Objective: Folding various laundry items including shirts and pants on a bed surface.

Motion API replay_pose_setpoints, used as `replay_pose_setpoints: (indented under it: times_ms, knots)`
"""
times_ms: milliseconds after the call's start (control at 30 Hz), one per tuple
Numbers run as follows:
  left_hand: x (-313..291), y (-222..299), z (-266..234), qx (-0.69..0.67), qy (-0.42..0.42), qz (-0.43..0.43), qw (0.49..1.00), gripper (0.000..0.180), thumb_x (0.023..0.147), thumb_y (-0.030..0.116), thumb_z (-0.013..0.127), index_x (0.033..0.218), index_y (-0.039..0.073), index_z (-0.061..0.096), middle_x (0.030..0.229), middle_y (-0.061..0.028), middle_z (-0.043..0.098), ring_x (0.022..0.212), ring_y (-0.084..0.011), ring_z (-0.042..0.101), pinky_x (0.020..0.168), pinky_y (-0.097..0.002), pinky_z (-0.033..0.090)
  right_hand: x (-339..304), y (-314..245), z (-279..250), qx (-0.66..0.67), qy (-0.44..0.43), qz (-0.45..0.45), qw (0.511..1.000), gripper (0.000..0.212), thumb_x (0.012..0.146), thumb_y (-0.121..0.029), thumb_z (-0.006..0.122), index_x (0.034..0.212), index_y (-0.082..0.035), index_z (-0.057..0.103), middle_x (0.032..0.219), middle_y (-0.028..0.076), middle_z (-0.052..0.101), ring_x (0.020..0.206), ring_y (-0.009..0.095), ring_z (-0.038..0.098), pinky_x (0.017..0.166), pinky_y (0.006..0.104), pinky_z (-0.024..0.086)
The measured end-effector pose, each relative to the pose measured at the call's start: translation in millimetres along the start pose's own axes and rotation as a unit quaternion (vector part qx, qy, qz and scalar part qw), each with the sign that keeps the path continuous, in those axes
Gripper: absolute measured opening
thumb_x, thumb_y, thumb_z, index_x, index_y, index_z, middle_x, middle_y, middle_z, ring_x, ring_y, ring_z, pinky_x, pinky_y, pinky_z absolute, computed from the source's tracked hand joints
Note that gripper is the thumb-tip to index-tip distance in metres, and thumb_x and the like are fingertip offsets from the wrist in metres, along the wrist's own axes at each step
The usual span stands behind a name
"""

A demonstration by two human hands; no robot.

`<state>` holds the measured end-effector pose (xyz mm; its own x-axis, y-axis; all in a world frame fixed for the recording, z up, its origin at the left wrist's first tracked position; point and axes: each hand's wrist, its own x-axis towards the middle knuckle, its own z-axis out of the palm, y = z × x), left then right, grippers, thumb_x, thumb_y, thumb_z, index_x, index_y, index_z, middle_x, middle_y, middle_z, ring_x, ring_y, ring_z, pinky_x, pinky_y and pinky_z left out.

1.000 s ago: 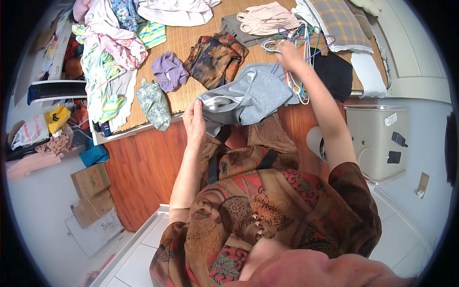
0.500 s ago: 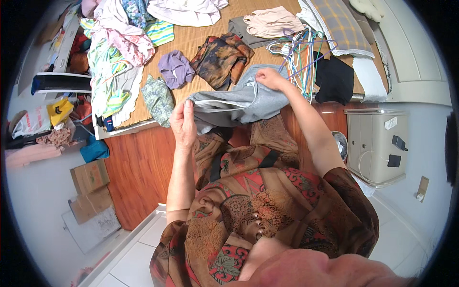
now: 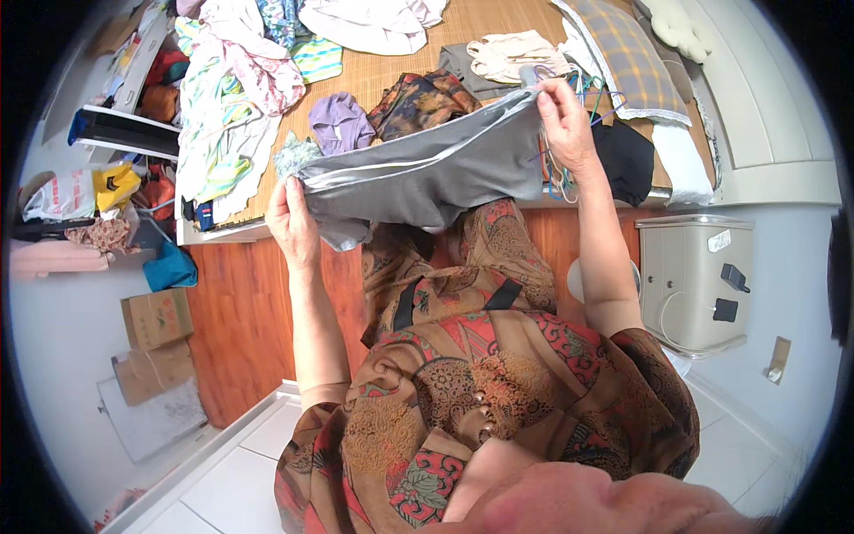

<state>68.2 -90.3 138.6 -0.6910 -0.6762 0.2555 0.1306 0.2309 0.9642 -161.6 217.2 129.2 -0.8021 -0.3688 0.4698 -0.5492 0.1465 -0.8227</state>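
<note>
A grey garment (image 3: 436, 182) with a pale strip along its upper side is stretched between my two hands at the near edge of the bed. My left hand (image 3: 294, 227) pinches its left end, fingers closed on the cloth. Higher up, my right hand (image 3: 569, 129) grips the right end between thumb and fingers. The cloth hangs down in front of my knees, and whether it is a shirt or trousers I cannot tell. Behind it lie a purple cloth (image 3: 341, 125), a dark patterned cloth (image 3: 418, 105) and a pale green floral cloth (image 3: 296, 156), the last mostly hidden.
Heaped clothes (image 3: 236, 116) cover the bed's left side. To the right are a bundle of hangers (image 3: 587, 84), partly hidden, a black cloth (image 3: 624, 160) and a checked pillow (image 3: 627, 58). A beige cabinet (image 3: 689, 276) stands at right; cardboard boxes (image 3: 156, 320) are at left.
My right hand has moved up and to the right, and my left hand slightly left and down. The grey garment has gone from bunched to stretched out between them.
</note>
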Motion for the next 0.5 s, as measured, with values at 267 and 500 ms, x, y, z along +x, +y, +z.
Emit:
replay_pose_setpoints:
  times_ms: [267,500]
  knots:
    - [-0.6,33.9,-16.5,0.031,-0.021,0.042,0.998,0.025,0.095,0.019,0.052,0.106,-0.001,0.062,0.094,-0.0015,0.061,0.085,-0.0074,0.051,0.078,-0.0233,0.041,6.6,-82.0,-5.4,-0.052,0.047,-0.090,0.994,0.014,0.094,-0.014,0.051,0.101,-0.002,0.054,0.075,0.008,0.059,0.065,0.015,0.057,0.062,0.0279,0.046]
    - [-22.6,40.9,49.3,0.251,-0.306,0.164,0.903,0.061,0.077,0.026,0.071,0.128,0.003,0.047,0.127,-0.0208,0.050,0.116,-0.0328,0.050,0.098,-0.0397,0.039,2.1,-111.8,49.8,-0.062,-0.159,-0.205,0.964,0.009,0.088,-0.011,0.054,0.095,-0.006,0.053,0.079,0.015,0.060,0.074,0.033,0.063,0.061,0.0404,0.049]
